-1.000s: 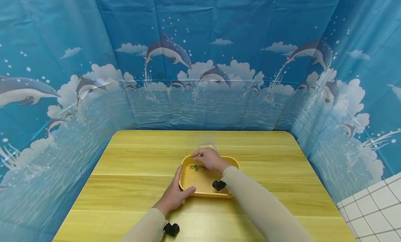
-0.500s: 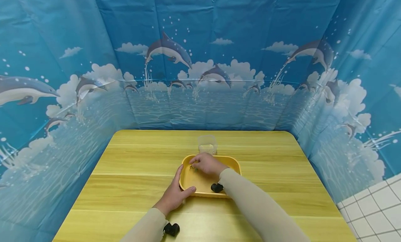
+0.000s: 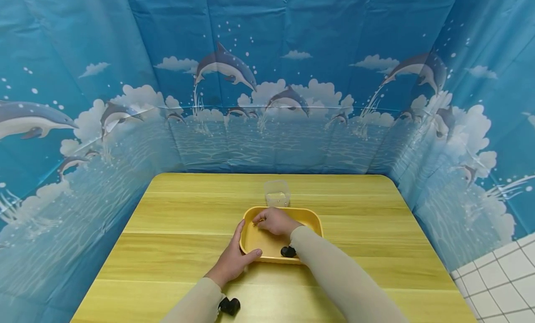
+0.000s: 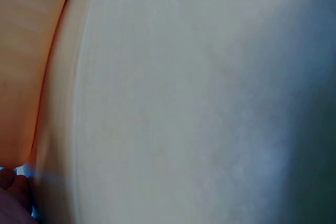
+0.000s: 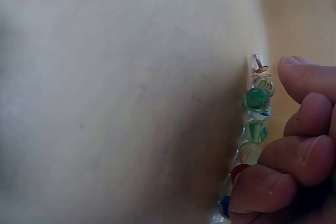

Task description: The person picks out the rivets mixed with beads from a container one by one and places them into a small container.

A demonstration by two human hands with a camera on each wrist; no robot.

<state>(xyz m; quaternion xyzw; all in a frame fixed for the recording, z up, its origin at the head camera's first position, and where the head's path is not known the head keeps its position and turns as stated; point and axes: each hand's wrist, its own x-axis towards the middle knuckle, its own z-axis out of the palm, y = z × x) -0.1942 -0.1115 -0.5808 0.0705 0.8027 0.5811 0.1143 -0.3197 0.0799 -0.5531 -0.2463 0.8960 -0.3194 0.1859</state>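
A yellow tray (image 3: 261,246) sits on the wooden table. My left hand (image 3: 231,261) holds its near left corner, fingers along the left side and thumb on the front rim. Inside the tray, my right hand (image 3: 276,220) reaches down by the far left part, fingers bent. In the right wrist view, glass marbles (image 5: 257,99) lie in a line along the tray's edge beside its fingers, partly hidden by them. Just off the thumb tip lies a small gold pin, perhaps a thumbtack (image 5: 260,67). Nothing shows between thumb and forefinger.
Behind the tray stands a clear plastic container (image 3: 277,193) with a few tiny specks in it. The table (image 3: 184,220) extends on both sides. A blue dolphin-print curtain (image 3: 267,141) surrounds its back and sides.
My right hand has come back from above the tray's far rim, by the clear container, down to the small gold things at the tray's left. The left hand keeps its hold.
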